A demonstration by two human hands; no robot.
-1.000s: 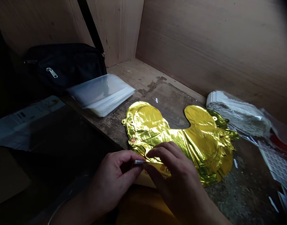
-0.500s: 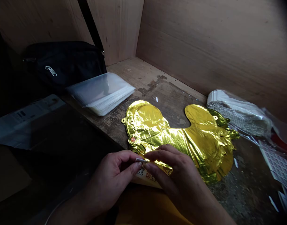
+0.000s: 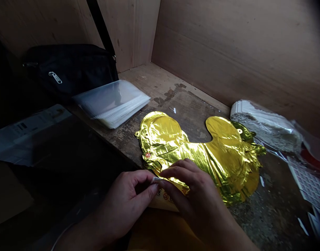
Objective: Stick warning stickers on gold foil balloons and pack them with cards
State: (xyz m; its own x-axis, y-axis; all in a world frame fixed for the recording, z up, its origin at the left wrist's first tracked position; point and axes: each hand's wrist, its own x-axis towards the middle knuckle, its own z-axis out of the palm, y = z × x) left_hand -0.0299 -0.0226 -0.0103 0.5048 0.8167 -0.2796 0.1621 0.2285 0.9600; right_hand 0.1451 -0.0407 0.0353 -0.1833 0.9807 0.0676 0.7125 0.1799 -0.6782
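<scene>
A flat, uninflated gold foil balloon [image 3: 201, 150] lies on the worn wooden bench, on top of others like it. My left hand [image 3: 128, 205] pinches a small pale strip [image 3: 156, 179] at the balloon's near edge between thumb and forefinger. My right hand [image 3: 196, 198] meets it there, fingers pressed on the foil and its printed tab [image 3: 167, 198]. Both hands are closed at the same spot on the balloon's near left edge.
A stack of clear plastic sleeves [image 3: 112, 103] lies at the left, in front of a black zipped bag [image 3: 68, 68]. Bagged white sheets [image 3: 264, 123] and printed cards [image 3: 308, 181] sit at the right. Plywood walls [image 3: 227, 48] close the back and right side.
My hands and the pinched strip have shifted very slightly; the balloon's near edge has been pulled a little toward me. Nothing else has moved.
</scene>
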